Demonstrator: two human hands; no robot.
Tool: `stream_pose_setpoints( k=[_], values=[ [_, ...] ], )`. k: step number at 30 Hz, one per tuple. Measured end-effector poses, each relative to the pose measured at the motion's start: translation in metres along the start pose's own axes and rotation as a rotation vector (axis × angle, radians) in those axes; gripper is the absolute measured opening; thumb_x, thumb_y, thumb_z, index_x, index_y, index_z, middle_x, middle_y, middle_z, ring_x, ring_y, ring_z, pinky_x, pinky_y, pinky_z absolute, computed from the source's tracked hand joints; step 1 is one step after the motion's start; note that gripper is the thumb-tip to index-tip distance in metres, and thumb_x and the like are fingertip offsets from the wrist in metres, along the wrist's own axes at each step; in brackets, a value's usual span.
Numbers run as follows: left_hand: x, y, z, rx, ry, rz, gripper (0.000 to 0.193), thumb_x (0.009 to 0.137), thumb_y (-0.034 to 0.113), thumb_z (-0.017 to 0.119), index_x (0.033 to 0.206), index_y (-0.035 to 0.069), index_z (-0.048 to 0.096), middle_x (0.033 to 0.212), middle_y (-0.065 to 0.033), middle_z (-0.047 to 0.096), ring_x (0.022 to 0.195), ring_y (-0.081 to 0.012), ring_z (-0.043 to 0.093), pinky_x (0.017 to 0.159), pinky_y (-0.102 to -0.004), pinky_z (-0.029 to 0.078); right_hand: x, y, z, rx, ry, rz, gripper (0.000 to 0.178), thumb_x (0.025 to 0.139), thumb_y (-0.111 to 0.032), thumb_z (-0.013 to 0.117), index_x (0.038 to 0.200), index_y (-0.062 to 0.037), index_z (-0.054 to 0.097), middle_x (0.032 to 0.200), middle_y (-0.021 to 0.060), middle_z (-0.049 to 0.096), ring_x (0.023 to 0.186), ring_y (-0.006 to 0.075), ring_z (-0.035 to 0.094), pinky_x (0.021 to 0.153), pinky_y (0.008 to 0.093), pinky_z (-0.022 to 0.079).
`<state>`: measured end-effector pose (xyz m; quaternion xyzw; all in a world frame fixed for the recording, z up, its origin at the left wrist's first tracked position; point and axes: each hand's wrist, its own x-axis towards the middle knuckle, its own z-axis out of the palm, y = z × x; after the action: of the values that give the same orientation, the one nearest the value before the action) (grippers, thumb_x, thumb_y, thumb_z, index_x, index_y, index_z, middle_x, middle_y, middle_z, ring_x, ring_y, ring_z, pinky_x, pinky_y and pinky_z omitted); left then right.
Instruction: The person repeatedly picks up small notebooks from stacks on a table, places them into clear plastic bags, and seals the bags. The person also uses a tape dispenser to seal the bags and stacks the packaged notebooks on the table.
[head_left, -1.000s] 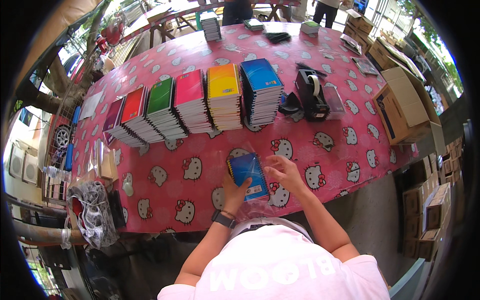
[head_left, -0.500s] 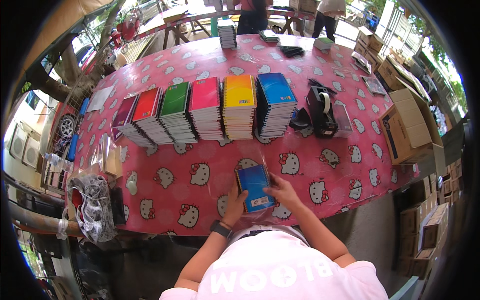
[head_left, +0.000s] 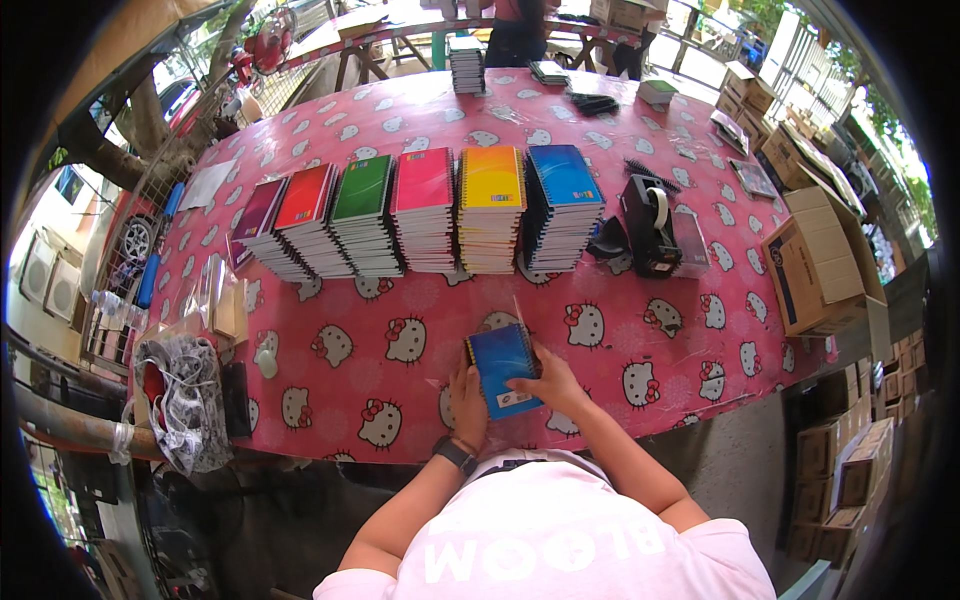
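Note:
Close to my body I hold a small blue spiral notebook (head_left: pixel 500 358) with a white label low on its cover. My right hand (head_left: pixel 558 384) grips its right side, thumb across the cover. Along the coiled left edge my left hand (head_left: pixel 466 408) presses with its fingers together; their tips are partly hidden. Clear plastic shows faintly around the notebook's top. Beyond it stand stacks of spiral notebooks in a row: purple (head_left: pixel 262 212), red (head_left: pixel 305 196), green (head_left: pixel 362 190), pink (head_left: pixel 424 182), yellow (head_left: pixel 491 180) and blue (head_left: pixel 564 176).
A black tape dispenser (head_left: pixel 652 240) stands right of the stacks on the pink patterned tablecloth (head_left: pixel 600 400). An open cardboard box (head_left: pixel 815 265) is at the right edge. A bag (head_left: pixel 185 400) hangs at the left. More notebooks (head_left: pixel 467 68) are stacked at the far side, where a person (head_left: pixel 516 42) stands.
The left thumb has come off the notebook's cover, and that hand lies flatter along the edge. The right thumb has shifted left across the cover. The view has shifted slightly.

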<state>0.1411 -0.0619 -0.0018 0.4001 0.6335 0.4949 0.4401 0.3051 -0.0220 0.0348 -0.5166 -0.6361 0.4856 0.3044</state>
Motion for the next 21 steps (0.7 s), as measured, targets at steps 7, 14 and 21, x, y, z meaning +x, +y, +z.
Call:
stream_pose_setpoints(
  k=[7,14,21],
  values=[
    [-0.005,-0.007,0.012,0.260,0.037,0.227,0.054,0.097,0.037,0.033,0.133,-0.003,0.041,0.116,-0.0271,0.048,0.107,-0.0394,0.046,0.094,-0.0438,0.034,-0.007,-0.016,-0.031,0.051,-0.191,0.155,0.089,0.070,-0.008,0.073,0.144,-0.0016,0.023,0.115,0.0155,0.056,0.098,0.0233,0.057,0.088,0.0313,0.046],
    [0.021,-0.021,0.017,0.344,0.109,0.240,0.054,0.099,0.036,0.029,0.127,-0.007,0.045,0.114,-0.0271,0.048,0.104,-0.0380,0.048,0.091,-0.0410,0.037,0.018,0.000,-0.012,-0.047,-0.113,0.017,0.093,0.068,-0.007,0.073,0.143,0.0019,0.018,0.126,0.0228,0.049,0.111,0.0284,0.051,0.095,0.0355,0.042],
    [0.036,-0.012,0.013,0.301,0.116,0.326,0.048,0.099,0.030,0.031,0.121,-0.008,0.049,0.104,-0.0268,0.053,0.098,-0.0393,0.050,0.087,-0.0438,0.038,0.019,-0.010,-0.012,-0.678,-0.073,-0.297,0.078,0.078,-0.023,0.064,0.142,-0.0015,0.025,0.148,0.0200,0.023,0.137,0.0331,0.020,0.109,0.0515,0.016]
  ],
)
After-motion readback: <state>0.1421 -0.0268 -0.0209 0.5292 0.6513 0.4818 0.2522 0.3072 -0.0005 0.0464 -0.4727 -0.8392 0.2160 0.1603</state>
